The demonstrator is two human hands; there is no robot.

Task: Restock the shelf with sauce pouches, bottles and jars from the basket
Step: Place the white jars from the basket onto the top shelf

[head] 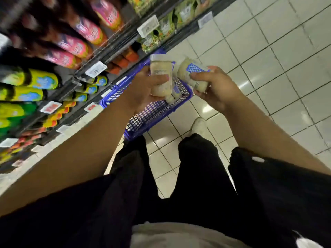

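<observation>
My left hand (146, 92) grips a pale, cream-filled jar (160, 70) with a white lid, held upright above the blue basket (154, 111). My right hand (213, 88) grips a second cream jar (191, 74) with a blue chequered label, tilted towards the first. Both jars hang close together over the basket's far end. Another pale container (172, 96) shows in the basket just below the jars. The shelf (107, 56) runs along the left.
Shelves on the left carry pink-labelled bottles (78, 45), yellow and blue bottles (38, 80) and green pouches (164, 25), with price tags (95, 68) on the rails. The basket stands on a white tiled floor (268, 59). My shoe (198, 126) is beside the basket.
</observation>
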